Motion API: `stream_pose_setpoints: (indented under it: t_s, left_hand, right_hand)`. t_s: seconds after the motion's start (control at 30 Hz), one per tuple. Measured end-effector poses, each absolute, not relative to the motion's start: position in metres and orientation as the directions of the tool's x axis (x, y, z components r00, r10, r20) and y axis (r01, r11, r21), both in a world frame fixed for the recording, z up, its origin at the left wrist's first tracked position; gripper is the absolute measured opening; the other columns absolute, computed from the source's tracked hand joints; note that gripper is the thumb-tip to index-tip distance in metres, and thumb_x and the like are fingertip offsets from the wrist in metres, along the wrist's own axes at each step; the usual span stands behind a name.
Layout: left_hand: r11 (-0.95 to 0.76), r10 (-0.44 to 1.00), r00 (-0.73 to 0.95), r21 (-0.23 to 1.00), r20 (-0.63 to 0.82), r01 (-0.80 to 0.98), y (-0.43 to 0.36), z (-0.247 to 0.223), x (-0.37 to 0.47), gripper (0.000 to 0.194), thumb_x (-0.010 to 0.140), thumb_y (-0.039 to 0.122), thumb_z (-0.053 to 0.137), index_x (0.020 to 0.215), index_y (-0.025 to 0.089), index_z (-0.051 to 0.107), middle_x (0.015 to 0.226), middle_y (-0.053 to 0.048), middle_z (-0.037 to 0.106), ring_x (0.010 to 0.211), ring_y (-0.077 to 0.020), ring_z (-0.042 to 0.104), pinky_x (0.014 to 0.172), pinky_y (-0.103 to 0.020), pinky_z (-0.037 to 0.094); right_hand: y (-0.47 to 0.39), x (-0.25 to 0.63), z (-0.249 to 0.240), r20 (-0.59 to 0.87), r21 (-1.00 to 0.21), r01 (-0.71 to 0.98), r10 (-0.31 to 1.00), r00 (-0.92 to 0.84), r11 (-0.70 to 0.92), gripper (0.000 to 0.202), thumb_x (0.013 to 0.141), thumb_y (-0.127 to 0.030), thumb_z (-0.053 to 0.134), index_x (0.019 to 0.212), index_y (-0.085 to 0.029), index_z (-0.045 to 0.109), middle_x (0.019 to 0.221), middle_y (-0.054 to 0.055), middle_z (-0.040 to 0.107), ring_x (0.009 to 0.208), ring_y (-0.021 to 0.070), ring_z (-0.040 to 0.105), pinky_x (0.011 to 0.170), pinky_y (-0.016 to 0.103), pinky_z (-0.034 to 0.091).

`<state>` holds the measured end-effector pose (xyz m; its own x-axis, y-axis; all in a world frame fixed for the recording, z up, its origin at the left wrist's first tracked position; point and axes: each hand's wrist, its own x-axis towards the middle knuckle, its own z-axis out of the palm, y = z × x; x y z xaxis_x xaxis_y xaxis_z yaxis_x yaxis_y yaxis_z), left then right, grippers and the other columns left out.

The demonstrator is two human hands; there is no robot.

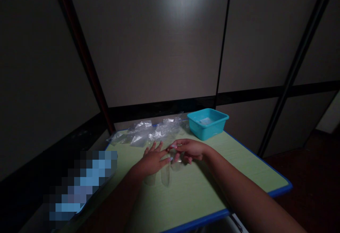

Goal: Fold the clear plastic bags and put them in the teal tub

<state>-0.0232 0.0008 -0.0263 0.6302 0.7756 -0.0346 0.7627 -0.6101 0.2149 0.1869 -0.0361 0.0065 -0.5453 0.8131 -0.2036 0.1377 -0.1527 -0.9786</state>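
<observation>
My left hand (pixel 152 160) is spread palm down over the green tabletop (pixel 196 187), fingers apart. Beside it my right hand (pixel 188 149) is closed in a pinch, its thumb and forefinger meeting at the tip of a left finger. Whatever is between them is too small to make out. Below the hands lie several clear plastic pieces; one long, rounded strip (pixel 165 176) shows under the left thumb, and a clear piece (pixel 176 165) sits partly hidden by the right fingers. Crumpled clear plastic bags (pixel 148 132) lie just beyond the left fingertips.
A turquoise plastic basin (pixel 208 128) with something pale inside stands at the table's back right. A blue edging (pixel 278 189) runs round the table. Dark-trimmed panels (pixel 164 49) rise behind it. At the left is a slanted, pixelated blue object (pixel 87 187).
</observation>
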Motion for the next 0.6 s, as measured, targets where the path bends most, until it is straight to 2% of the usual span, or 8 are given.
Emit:
stream_pose_setpoints:
  t_s: [0.1,0.3,0.37,0.47,0.6]
  left_hand:
    - [-0.605,0.78,0.625,0.217,-0.035,0.766,0.0,-0.025,-0.023,0.056,0.079,0.066,0.027,0.13,0.043,0.027,0.146,-0.002,0.009,0.131,-0.0326,0.0,0.098,-0.059,0.007]
    - [-0.586,0.792,0.608,0.213,-0.053,0.782,-0.005,-0.019,-0.023,0.06,0.078,0.067,0.028,0.132,0.042,0.022,0.145,-0.002,0.009,0.131,-0.0337,0.001,0.096,-0.062,0.004]
    - [-0.59,0.795,0.606,0.187,-0.037,0.785,-0.007,-0.016,-0.023,0.06,0.077,0.068,0.03,0.131,0.044,0.022,0.145,-0.001,0.013,0.131,-0.0343,0.002,0.095,-0.064,0.001]
    - [-0.608,0.79,0.613,0.147,0.011,0.78,-0.008,-0.013,-0.023,0.06,0.077,0.067,0.031,0.132,0.043,0.021,0.144,-0.002,0.017,0.131,-0.0327,0.003,0.095,-0.063,0.0]
    - [-0.598,0.8,0.583,0.115,0.138,0.793,-0.007,-0.011,-0.02,0.052,0.085,0.058,0.025,0.133,0.038,0.025,0.144,-0.002,0.018,0.133,-0.0262,0.005,0.099,-0.058,0.007]
  right_hand:
    - [-0.034,0.189,0.007,-0.207,-0.975,0.17,0.842,-0.498,-0.139,0.029,0.085,-0.041,0.042,0.099,-0.017,0.051,0.07,0.003,0.067,0.028,0.0037,0.041,0.03,0.015,0.036]
    - [-0.028,0.19,0.003,-0.318,-0.885,0.425,0.913,-0.254,-0.19,0.033,0.087,-0.045,0.034,0.093,-0.016,0.05,0.054,0.001,0.063,0.028,0.0059,0.037,0.034,0.02,0.038]
    - [-0.027,0.19,0.001,-0.224,-0.806,0.584,0.962,-0.155,-0.094,0.034,0.087,-0.045,0.035,0.089,-0.016,0.053,0.053,0.002,0.062,0.03,0.0072,0.039,0.038,0.021,0.039]
    - [-0.026,0.191,0.0,0.082,-0.621,0.783,0.996,0.026,0.031,0.033,0.085,-0.043,0.041,0.084,-0.014,0.057,0.062,0.007,0.063,0.046,0.0118,0.052,0.051,0.023,0.04]
    - [-0.024,0.191,0.001,0.271,-0.552,0.83,0.959,0.08,0.087,0.03,0.085,-0.039,0.04,0.094,-0.015,0.056,0.091,0.011,0.062,0.081,0.0177,0.057,0.07,0.027,0.039]
